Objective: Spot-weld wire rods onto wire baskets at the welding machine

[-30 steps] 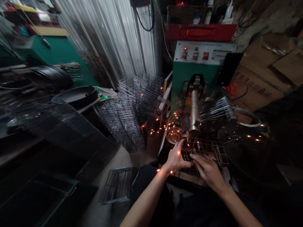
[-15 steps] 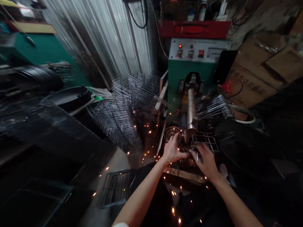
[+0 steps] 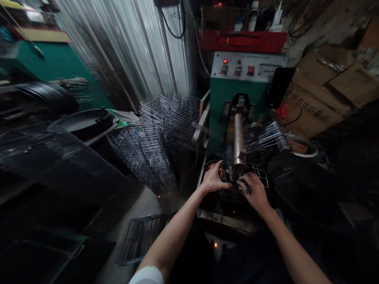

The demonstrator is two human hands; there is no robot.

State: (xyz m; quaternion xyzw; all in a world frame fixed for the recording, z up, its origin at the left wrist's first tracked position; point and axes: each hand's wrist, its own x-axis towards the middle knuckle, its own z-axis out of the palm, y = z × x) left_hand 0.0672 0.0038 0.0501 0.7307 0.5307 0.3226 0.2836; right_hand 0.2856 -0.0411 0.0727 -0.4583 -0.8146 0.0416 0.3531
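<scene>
Over the left hand (image 3: pixel 211 177) and right hand (image 3: pixel 254 191), the way at 12 o'clock is blocked: a steel pipe (image 3: pixel 239 138) comes down almost to the wire rack (image 3: pixel 251 175) beneath them. A steel bowl (image 3: pixel 213 167) crowds 11 o'clock, a tall stack of wire racks (image 3: pixel 158 136) fills 10, and a bundle of wire rods (image 3: pixel 263 136) bristles at 1 to 2. A dark mound (image 3: pixel 299 185) closes off 3 o'clock. The open way lies at 8 o'clock: a strip of floor (image 3: pixel 145 207), with a flat rack (image 3: pixel 139 240) lying along its edge.
</scene>
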